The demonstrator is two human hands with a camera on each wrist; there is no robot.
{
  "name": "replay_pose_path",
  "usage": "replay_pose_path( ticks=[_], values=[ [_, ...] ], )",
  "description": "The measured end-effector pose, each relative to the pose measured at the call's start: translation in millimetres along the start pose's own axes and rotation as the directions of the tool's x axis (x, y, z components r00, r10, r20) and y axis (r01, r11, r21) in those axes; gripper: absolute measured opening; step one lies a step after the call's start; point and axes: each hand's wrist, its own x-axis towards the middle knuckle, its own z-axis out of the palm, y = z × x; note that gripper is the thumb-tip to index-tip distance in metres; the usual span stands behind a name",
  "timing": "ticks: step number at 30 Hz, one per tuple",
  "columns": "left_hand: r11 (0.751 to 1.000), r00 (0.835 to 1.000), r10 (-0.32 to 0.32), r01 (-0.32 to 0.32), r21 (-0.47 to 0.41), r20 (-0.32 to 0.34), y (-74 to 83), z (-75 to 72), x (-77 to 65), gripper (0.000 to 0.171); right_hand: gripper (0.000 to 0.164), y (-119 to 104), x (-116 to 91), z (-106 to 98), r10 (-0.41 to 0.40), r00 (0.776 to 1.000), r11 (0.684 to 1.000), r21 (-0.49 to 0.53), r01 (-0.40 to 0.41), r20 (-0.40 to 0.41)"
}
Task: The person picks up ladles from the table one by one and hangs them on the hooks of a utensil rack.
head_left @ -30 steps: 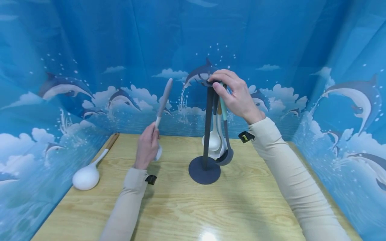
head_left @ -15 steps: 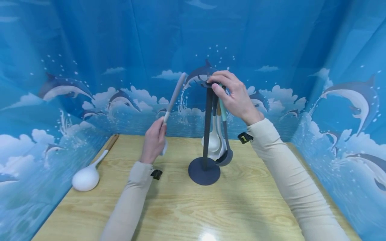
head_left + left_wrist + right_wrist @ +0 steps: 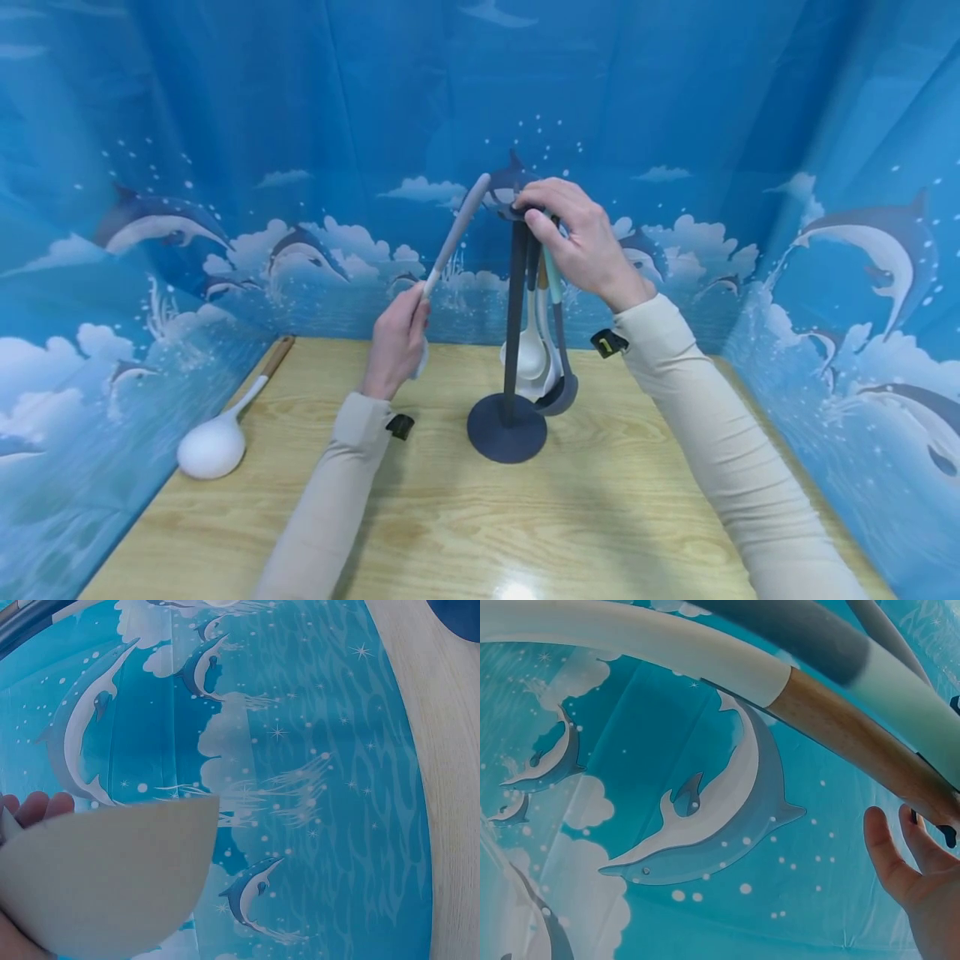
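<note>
My left hand [image 3: 395, 342] grips a grey-handled kitchen utensil [image 3: 459, 225] near the lower end of its handle, which slants up toward the stand. Its broad, pale head [image 3: 120, 877] fills the lower left of the left wrist view; whether it is flat or hollow is hard to tell. My right hand [image 3: 581, 242] holds the top of a dark utensil stand [image 3: 507, 429], thumb in front and fingers over it. Below that hand hang a white ladle [image 3: 532, 358], a dark ladle [image 3: 561, 393] with a mint handle, and a white-headed utensil with a wooden handle [image 3: 862, 742].
A white ladle with a wooden handle [image 3: 212, 446] lies at the left edge of the wooden table [image 3: 450, 517]. Blue curtains [image 3: 420, 83] with dolphins enclose the back and both sides.
My left hand has moved right and slightly up, bringing the grey handle's tip close to the stand's top and tilting it further right. My right hand stays at the stand's top.
</note>
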Motion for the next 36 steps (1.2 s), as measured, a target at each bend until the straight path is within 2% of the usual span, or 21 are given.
replay_pose_path(
  ticks=[7, 12, 27, 36],
  values=[
    [1.000, 1.000, -0.024, 0.023, 0.020, 0.004, 0.9, 0.7, -0.8, 0.024, 0.036, -0.6, -0.4, 0.4, -0.005, 1.000, 1.000, -0.018, 0.005, 0.012],
    [1.000, 1.000, -0.014, 0.014, 0.024, 0.002, 1.1, 2.0, -0.7, 0.023, 0.038, -1.4, -0.1, -0.2, -0.014, 1.000, 1.000, -0.019, 0.014, 0.010],
    [1.000, 1.000, -0.001, 0.001, 0.001, -0.006, 1.3, 6.9, 0.6, 0.023, 0.039, 0.4, -0.4, 0.3, -0.025, 1.000, 1.000, -0.015, 0.025, 0.001],
    [1.000, 1.000, -0.020, 0.020, -0.015, 0.004, -0.4, 9.2, 0.5, 0.022, 0.040, 0.8, -0.2, 0.2, -0.029, 1.000, 1.000, -0.012, 0.029, 0.002]
  ],
)
